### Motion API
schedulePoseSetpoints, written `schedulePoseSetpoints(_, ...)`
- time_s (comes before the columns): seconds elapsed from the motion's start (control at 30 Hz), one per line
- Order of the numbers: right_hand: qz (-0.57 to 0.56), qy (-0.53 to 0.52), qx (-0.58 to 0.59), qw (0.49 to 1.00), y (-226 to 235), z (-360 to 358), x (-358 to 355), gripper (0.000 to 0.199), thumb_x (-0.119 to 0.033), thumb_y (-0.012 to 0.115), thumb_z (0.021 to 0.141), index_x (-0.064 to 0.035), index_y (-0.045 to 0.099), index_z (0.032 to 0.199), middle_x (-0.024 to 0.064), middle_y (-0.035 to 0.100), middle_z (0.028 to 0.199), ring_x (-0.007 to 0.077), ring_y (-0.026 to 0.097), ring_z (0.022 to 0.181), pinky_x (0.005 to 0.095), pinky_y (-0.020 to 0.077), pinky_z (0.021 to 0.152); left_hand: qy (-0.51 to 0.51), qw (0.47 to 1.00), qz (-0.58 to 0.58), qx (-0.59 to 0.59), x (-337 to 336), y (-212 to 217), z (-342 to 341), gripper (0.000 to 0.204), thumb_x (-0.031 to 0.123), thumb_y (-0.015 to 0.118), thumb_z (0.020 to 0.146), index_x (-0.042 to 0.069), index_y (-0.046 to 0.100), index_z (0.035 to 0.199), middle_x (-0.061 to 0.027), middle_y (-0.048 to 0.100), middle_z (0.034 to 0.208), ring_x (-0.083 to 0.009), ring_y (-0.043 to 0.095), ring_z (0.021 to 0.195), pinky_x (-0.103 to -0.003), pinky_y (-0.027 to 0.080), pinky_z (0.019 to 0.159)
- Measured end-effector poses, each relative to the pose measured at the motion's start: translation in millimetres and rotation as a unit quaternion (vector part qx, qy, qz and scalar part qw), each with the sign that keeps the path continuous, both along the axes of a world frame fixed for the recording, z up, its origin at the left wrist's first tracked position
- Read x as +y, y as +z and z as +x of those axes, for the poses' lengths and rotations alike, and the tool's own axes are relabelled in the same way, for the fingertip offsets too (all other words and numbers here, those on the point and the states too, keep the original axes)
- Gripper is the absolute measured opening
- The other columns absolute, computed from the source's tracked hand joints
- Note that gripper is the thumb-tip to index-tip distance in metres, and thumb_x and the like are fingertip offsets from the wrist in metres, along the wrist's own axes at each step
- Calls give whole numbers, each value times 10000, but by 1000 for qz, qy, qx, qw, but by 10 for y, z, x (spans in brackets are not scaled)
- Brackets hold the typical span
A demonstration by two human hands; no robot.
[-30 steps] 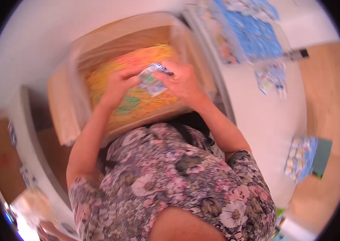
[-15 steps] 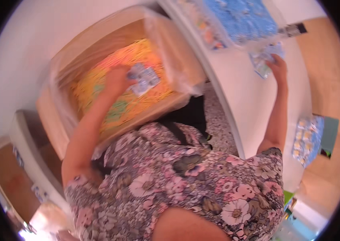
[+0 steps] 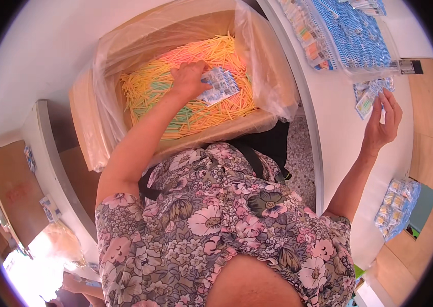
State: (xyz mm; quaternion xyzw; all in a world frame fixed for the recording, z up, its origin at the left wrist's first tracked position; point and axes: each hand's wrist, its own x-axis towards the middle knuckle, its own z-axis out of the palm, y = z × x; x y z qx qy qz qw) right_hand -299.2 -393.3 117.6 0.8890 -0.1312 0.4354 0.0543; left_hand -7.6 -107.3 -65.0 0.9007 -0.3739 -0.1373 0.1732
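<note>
Nearest to us, the floral-print blouse (image 3: 216,225) fills the lower frame, and both our arms now reach away from it in different directions. A second ago the two hands worked together over the box; since then the right hand (image 3: 383,120) has swung out over the white table (image 3: 339,169). Its grip is loose, fingers half spread, touching the small blue-and-white printed packets (image 3: 367,100) at the table's edge, so the work has split between box and table.

Farther out, the left hand (image 3: 190,79) rests on the thin yellow, orange and green plastic sticks (image 3: 175,97) in the plastic-lined cardboard box (image 3: 257,123). Whether its grip has closed on the blue-and-white printed sachet (image 3: 219,84) just beside it, we cannot tell. The sachet's long axis runs diagonally, pointing up-right; the sticks lie mostly the same way.
</note>
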Motion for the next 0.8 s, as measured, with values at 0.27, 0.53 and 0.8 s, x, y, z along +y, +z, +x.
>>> schedulePoseSetpoints(0.27, 163, 212, 62, 962, -141, 1007, 1263, 231, -18, 680, 753, 5, 637, 979, 139, 645, 963, 254, 609, 847, 319, 472, 766, 8, 963, -82, 255, 100, 325, 137, 248, 229, 705, 773, 82, 636, 961, -27, 655, 901, -136, 581, 861, -364, 403, 769)
schedulePoseSetpoints(0.53, 260, 305, 425, 812, -1062, 2271, 1835, 241, -210, 585, 828, 19, 603, 899, 179, 604, 878, 321, 600, 868, 403, 466, 738, 32, 791, -491, 363, 725, 823, 529, 205, 107, 554, 914, 27, 575, 1101, -22, 656, 954, -72, 607, 791, -220, 493, 704)
schedulePoseSetpoints(0.8, 71, 326, 427, 841, -1831, 3020, 2454, 198, -123, 557, 772, -16, 659, 903, 165, 625, 973, 332, 593, 953, 453, 491, 710, 190, 717, -604, 292, 1139, 688, 662, 141, 99, 595, 889, 22, 601, 1007, -33, 667, 923, -71, 608, 773, -216, 487, 702)
